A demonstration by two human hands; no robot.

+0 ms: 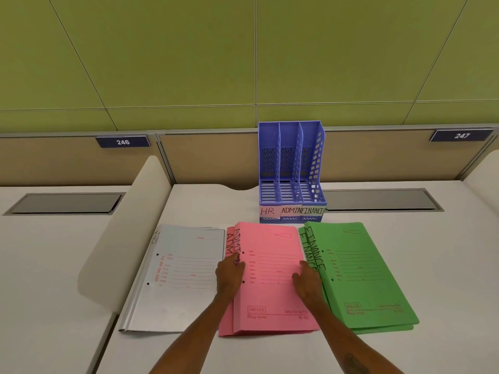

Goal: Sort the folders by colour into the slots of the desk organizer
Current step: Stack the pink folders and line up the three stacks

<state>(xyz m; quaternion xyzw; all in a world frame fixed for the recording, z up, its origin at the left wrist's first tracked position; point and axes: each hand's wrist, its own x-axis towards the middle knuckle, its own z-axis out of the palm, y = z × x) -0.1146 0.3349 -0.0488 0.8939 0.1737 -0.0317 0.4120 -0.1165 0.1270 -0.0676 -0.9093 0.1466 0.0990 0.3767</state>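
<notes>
While both hands flank it, pink card folder marked ADMIN (270, 287) lies mid-worktop (256, 354), long axis pointing at blue plastic three-slot desk organizer (291, 163) just beyond, towards back edge. Fingers (236, 259) of left hand (229, 278) curl, pinching spine edge. Right hand (307, 286) lies on opposite edge, grip indeterminable. Both equally near.

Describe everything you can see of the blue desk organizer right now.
The desk organizer is blue plastic, standing upright at the back of the white desk by the partition, just behind the pink folders. Two perforated dividers make three slots over a slatted floor; the right wall has cut-out holes. All three slots are empty. Paper labels on its front lip read HR, ADMIN, FINANCE, left to right.
</notes>
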